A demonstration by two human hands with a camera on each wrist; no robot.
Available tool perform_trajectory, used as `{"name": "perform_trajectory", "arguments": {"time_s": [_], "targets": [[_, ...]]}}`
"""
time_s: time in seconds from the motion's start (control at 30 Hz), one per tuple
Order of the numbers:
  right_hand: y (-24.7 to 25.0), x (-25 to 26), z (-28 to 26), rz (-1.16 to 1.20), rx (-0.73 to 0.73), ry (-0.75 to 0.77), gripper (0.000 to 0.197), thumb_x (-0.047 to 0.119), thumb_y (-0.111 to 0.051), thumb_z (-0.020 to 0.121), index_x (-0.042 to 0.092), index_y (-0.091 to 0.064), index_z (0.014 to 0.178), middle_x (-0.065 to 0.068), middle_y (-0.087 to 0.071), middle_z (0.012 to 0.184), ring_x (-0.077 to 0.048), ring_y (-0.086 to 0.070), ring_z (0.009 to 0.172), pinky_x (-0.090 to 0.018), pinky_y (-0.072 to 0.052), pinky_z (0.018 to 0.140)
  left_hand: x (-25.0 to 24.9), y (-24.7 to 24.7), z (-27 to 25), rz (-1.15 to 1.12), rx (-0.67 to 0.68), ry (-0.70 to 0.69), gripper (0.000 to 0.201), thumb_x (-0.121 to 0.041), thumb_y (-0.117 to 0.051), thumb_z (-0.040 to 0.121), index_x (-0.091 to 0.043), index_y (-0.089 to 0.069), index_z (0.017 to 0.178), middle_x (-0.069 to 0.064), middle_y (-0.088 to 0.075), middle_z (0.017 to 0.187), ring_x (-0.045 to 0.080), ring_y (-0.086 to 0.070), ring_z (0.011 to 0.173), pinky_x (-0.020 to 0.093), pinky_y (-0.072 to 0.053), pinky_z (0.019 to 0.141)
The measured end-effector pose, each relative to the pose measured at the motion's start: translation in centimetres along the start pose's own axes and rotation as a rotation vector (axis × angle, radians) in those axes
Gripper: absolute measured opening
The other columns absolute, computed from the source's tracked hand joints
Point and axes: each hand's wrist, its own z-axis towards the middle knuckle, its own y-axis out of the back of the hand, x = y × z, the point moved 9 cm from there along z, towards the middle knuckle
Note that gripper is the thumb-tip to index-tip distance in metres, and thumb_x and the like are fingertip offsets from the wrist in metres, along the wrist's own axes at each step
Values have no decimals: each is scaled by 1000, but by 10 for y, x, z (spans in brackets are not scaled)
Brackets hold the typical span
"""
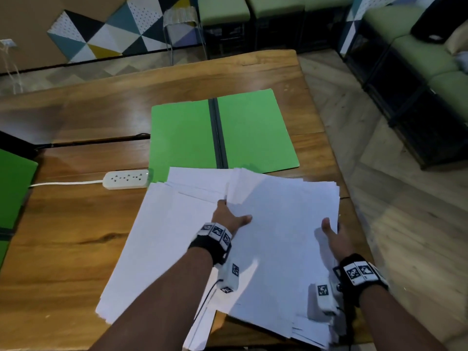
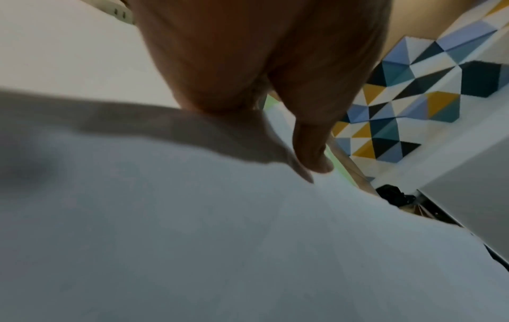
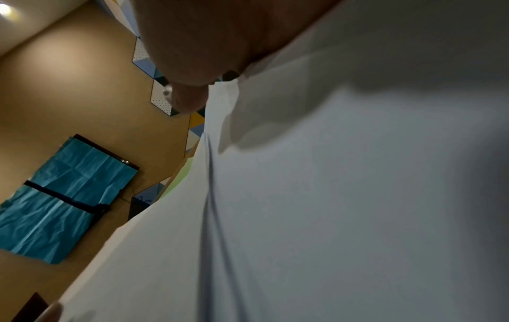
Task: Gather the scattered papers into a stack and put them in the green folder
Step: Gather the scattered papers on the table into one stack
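We take this for an office lounge or meeting room: a long wooden desk (image 1: 177, 79) with a white power strip (image 1: 126, 179), geometric acoustic wall panels (image 1: 106, 34) in blue, yellow and black, green-cushioned bench seating (image 1: 417, 54) along the walls, and wood-patterned flooring (image 1: 392, 198).

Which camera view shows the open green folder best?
The head view: the green folder lies open and flat on the table, beyond the papers. Each wrist view shows only a pale green sliver past the paper's edge.
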Motion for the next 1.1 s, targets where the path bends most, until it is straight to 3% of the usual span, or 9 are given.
{"name": "perform_trajectory", "arguments": {"time_s": [0.13,0.23,0.3,0.4,0.5,0.6,0.7,0.93,1.1], "targets": [[0,6,4,100,-70,126,103,79,-54,65,12,-33,141,-8,-48,140,-25,-47,127,-38,-39,102,-7,-21,-9,-79,-55,-34,90,-27,-82,72,-12,-31,144,8,-45,142,21,-47,127,30,-40,104],[-17,4,5,64,5,102,91,60,-63,76,16,-23,145,1,-46,136,-17,-46,122,-34,-38,100,-12,-39,-15,41,4,-75,86,-34,-71,83,-12,-21,151,6,-24,153,22,-25,143,36,-26,116],[-24,-2,9,-73,35,76,83,39,-73,78,11,-29,142,3,-49,128,-15,-48,117,-34,-39,99,-13,-48,-18,166,70,-117,86,-40,-66,86,-12,-18,152,5,-18,153,23,-18,144,35,-22,116],[-27,-9,17,-192,38,73,66,34,-79,72,12,-52,128,-3,-63,119,-24,-59,112,-39,-47,96,-14,-28,-6,128,49,-165,69,-39,-67,86,-8,-40,141,8,-32,141,22,-37,133,33,-31,112],[-25,-12,19,-229,8,64,54,26,-78,76,10,-56,123,-8,-65,116,-26,-60,109,-37,-47,93,-3,51,14,87,-200,-168,46,-33,-70,82,-11,-59,120,7,-51,126,21,-55,111,32,-43,100],[-23,-15,20,-277,-27,54,56,31,-78,74,10,-55,120,-9,-65,114,-29,-61,108,-37,-49,91,45,147,24,369,-444,26,59,-38,-71,76,-15,-57,128,16,-54,132,34,-49,123,43,-38,107],[-22,-16,22,-299,-41,59,58,31,-79,74,9,-54,122,-11,-65,115,-30,-61,108,-37,-48,90,97,201,10,511,-440,306,95,-54,-74,72,-9,-32,145,19,-29,150,36,-26,139,46,-26,114],[-25,-3,15,-308,-2,98,58,25,-77,77,7,-53,126,-14,-62,119,-33,-58,112,-37,-44,91,106,201,7,640,-342,340,118,-64,-76,64,-2,-21,147,24,-23,152,37,-23,141,46,-24,114],[-26,0,11,-309,-6,93,53,21,-77,77,7,-54,123,-15,-63,116,-34,-58,110,-38,-45,88,108,202,6,537,-357,335,113,-64,-78,60,0,-31,141,20,-46,140,38,-39,132,47,-39,104]]}}
